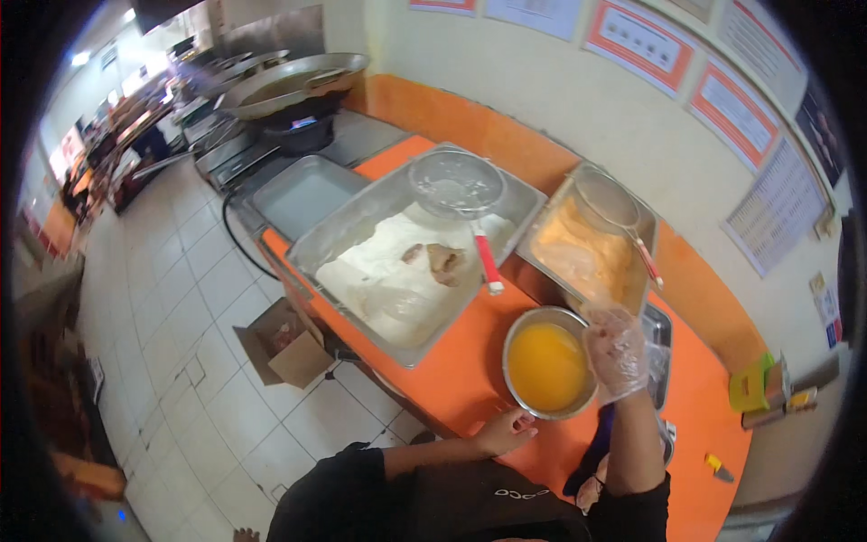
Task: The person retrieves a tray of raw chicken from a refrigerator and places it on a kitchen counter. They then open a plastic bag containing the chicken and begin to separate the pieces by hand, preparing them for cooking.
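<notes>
My left hand (506,432), bare, has its fingers curled at the near rim of a steel bowl (509,391). Whether it grips the rim is unclear. The bowl holds a yellow-orange liquid (547,366). My right hand (616,349), in a clear plastic glove, hovers between the bowl's right rim and a metal pan (532,263) of orange-tinted flour (576,240); its fingers are blurred, so anything in them is hidden. Left of that, a larger metal pan (427,342) contains white flour (379,271) with brownish pieces (445,263) lying in it.
A red-handled sieve (457,183) rests across the large pan, another sieve (607,200) on the orange-flour pan. A tray of cloudy liquid (311,193) adjoins them. A yellow-handled knife (718,467) lies on the orange tabletop (467,369). Beyond stands a large wok (291,88); an open carton (284,342) is on the floor.
</notes>
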The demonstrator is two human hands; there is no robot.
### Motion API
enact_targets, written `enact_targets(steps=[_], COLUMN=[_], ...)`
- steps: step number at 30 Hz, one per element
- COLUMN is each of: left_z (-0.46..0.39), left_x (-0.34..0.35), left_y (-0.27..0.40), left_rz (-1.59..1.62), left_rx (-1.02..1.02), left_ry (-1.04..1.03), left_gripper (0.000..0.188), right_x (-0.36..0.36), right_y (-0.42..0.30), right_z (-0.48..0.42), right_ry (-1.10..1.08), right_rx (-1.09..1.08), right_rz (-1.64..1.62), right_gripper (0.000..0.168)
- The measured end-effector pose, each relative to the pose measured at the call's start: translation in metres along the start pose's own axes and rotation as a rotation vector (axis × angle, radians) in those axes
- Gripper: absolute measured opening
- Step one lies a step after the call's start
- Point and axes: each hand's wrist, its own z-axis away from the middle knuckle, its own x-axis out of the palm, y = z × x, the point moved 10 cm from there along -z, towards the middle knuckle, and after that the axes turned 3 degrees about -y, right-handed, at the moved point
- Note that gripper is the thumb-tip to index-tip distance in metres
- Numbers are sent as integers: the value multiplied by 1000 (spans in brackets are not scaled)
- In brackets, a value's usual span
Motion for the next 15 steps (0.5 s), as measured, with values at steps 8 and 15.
enact_targets(steps=[8, 15], left_z=[-6, -16], left_x=[84, 135], left_y=[35, 40], left_rz=[-191, -251], left_rx=[154, 222], left_ry=[-216, -278], left_gripper=[28, 26], right_x=[-137, -107], right_y=[190, 253], right_z=[224, 426], right_ry=[-87, -618], right_rx=[647, 870], right_rz=[552, 671], right_gripper=[14, 29])
